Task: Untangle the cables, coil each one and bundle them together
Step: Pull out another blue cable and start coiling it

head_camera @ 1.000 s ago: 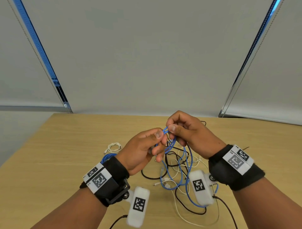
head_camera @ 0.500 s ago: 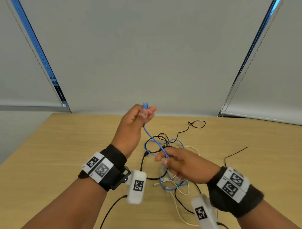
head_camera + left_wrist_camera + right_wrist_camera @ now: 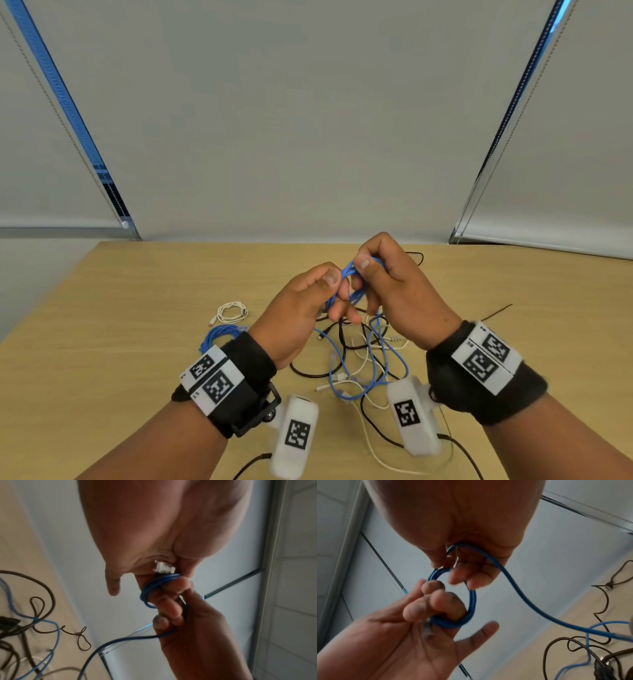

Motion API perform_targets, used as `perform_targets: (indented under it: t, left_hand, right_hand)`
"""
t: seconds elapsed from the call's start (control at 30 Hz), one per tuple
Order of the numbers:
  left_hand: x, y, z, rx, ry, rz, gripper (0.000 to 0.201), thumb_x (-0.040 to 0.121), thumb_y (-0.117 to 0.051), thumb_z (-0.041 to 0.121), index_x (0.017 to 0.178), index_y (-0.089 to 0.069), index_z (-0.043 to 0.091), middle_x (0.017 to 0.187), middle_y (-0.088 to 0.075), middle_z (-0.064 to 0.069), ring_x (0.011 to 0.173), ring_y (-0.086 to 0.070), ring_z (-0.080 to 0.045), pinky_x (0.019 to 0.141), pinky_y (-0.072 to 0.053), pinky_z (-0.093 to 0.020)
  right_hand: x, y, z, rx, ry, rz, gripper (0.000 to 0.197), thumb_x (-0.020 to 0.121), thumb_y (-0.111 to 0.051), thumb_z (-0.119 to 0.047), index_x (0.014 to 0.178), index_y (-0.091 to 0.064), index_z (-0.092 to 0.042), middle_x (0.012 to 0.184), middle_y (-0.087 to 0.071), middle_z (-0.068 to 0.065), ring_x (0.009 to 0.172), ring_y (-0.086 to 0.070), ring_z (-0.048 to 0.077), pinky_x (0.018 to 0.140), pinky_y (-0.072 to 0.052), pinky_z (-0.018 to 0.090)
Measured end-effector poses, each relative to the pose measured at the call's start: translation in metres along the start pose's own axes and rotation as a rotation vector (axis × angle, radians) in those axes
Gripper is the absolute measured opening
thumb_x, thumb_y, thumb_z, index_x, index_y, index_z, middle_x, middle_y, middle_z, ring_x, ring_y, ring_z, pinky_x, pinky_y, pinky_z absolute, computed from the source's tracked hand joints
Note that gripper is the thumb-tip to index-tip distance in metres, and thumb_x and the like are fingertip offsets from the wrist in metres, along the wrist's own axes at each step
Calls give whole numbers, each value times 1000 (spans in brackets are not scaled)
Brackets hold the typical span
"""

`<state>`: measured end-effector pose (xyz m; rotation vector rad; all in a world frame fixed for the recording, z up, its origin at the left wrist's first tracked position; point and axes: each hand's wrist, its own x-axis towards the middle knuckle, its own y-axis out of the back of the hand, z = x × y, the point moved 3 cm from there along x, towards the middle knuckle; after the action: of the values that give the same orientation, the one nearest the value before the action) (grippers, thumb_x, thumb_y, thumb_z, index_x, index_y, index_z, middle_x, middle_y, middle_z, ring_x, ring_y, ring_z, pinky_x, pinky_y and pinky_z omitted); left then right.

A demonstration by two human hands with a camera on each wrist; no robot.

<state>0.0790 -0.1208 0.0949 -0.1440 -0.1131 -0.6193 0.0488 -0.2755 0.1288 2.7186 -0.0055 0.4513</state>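
Note:
Both hands are raised together over the table. My left hand [image 3: 334, 294] holds a small coil of the blue cable [image 3: 349, 272] round its curled fingers [image 3: 436, 601], and the cable's clear plug [image 3: 163, 568] lies against the palm. My right hand [image 3: 366, 277] pinches the same blue cable [image 3: 471, 608] at the top of the coil. The free length of the cable [image 3: 375, 373] hangs down into a tangle of black and white cables [image 3: 356, 346] on the wooden table [image 3: 137, 308].
A coiled white cable [image 3: 232, 311] and a coiled blue cable [image 3: 219, 337] lie on the table left of my left wrist. Thin black cable ends [image 3: 496, 310] trail to the right and far side. Grey blinds hang behind the table.
Half a second ago my left hand was raised high with the cable end and my right hand was low on the cable. Now the hands have met, with another blue loop at the coil.

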Motion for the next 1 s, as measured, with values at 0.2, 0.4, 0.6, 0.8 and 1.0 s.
perform_targets:
  t: [0.2,0.4,0.6,0.8,1.0]
  left_hand:
    - [-3,2,4,-134,18,54,35,103,-45,35,76,-58,17,52,-35,2,47,-35,-16,61,-41,-30]
    - [-5,17,26,-441,-37,-3,33,99,-50,34,74,-55,13,54,-54,-6,57,-63,-28,74,-55,-32]
    - [-1,20,26,-628,-124,105,34,105,-37,34,81,-48,14,128,-68,-20,129,-59,-38,109,-39,-51]
    - [6,40,16,-241,-205,385,27,107,-39,18,84,-52,14,135,-67,-7,127,-62,-24,115,-36,-44]
    - [-2,27,0,318,-71,219,31,109,-40,21,86,-58,12,90,-74,4,97,-68,-7,89,-49,-33]
  right_hand:
    - [10,-12,2,3,17,20,16,105,-47,-31,91,-51,-24,68,-57,-12,55,-46,1,56,-41,25]
    - [18,9,15,99,-114,-89,19,100,-60,-28,85,-66,-19,75,-69,1,52,-55,14,53,-50,28]
    - [-9,-27,47,2,-276,-327,28,100,-49,-45,104,-70,-27,72,-68,0,61,-64,16,65,-55,37]
    - [-33,-49,41,-321,-253,-593,24,100,-50,-28,124,-57,-27,81,-69,-7,77,-69,11,87,-57,37]
    - [-11,-20,-23,-393,28,-354,19,102,-51,-32,92,-65,-27,65,-61,-12,58,-56,0,60,-45,19]
